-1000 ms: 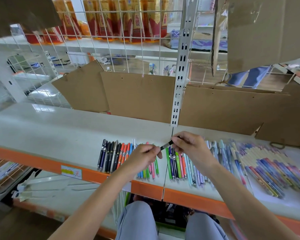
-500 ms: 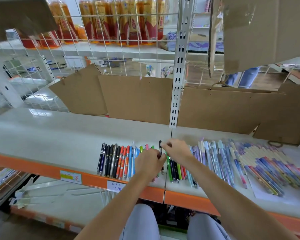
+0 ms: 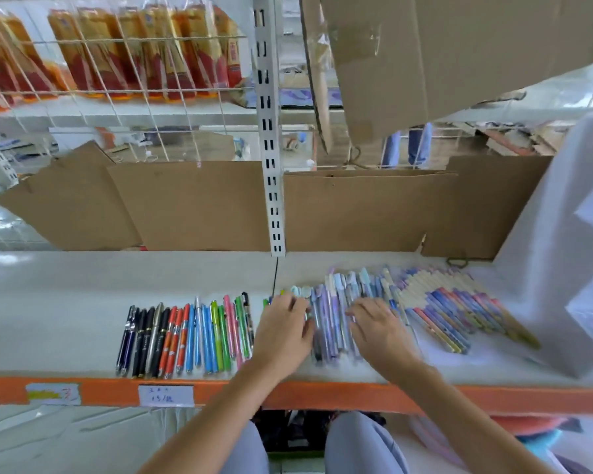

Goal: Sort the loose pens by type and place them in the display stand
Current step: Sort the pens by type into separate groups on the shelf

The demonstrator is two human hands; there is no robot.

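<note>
Pens lie side by side on the white shelf [image 3: 59,319]. A row of black, orange, blue, green and pink pens [image 3: 185,336] is at the left. Pastel purple and blue pens [image 3: 332,323] lie in the middle, and cream and purple pens [image 3: 459,309] fan out to the right. My left hand [image 3: 285,333] rests flat, fingers spread, over the pens between the left row and the pastel group. My right hand [image 3: 380,333] lies on the pastel pens with its fingers stretched to the left. Neither hand grips a pen. The picture is blurred.
Cardboard sheets [image 3: 192,206] stand along the back of the shelf on both sides of a white slotted post [image 3: 271,172]. A white bulky object [image 3: 562,261] fills the right end. The orange front edge [image 3: 100,391] carries price labels. Packaged goods hang behind a wire grid above.
Both hands held a dark pen between them, then set it down at the end of the left row. They now lie flat further right on the pastel pens.
</note>
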